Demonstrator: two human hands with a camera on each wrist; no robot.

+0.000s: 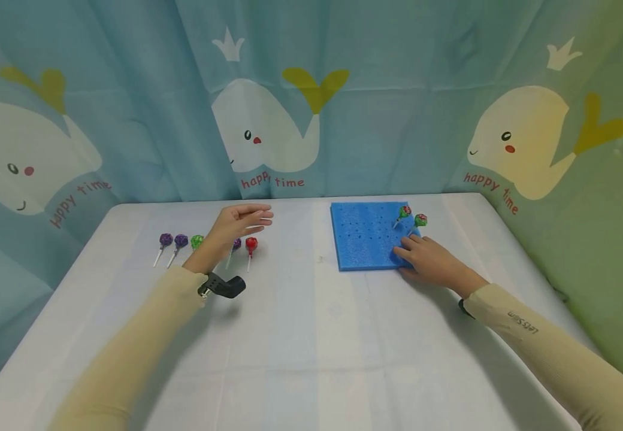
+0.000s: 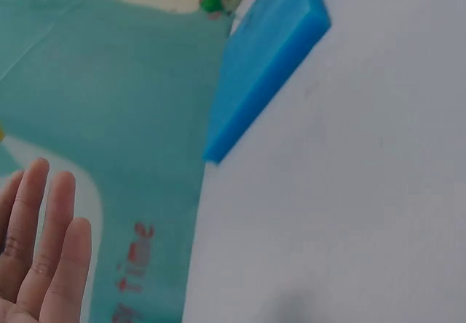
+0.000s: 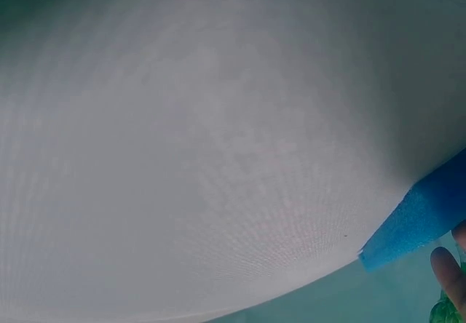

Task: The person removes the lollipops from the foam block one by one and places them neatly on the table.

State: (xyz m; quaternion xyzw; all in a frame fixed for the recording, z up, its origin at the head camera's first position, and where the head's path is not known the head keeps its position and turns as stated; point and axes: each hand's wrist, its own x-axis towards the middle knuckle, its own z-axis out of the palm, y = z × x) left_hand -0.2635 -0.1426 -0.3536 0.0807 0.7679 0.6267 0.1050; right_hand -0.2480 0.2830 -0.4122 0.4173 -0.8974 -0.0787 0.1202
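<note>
My left hand (image 1: 234, 226) is raised over a row of lollipops, its fingers straight and holding nothing. In the row lie two purple lollipops (image 1: 181, 240), a green lollipop (image 1: 197, 241), another purple lollipop (image 1: 237, 244) and a red lollipop (image 1: 251, 243); the left hand and wrist hide part of it. My right hand (image 1: 431, 261) grips the near right corner of a blue foam board (image 1: 365, 254) dotted with holes. Behind these fingers, two green-and-red lollipops (image 1: 405, 211) stand tilted at the board's right side. Straight left fingers (image 2: 54, 243) show in the left wrist view.
A white cloth covers the table (image 1: 290, 347). Behind it hangs a blue-green curtain (image 1: 398, 137) with whale prints, which continues along both sides. Dark straps with a camera (image 1: 227, 286) sit on the left wrist.
</note>
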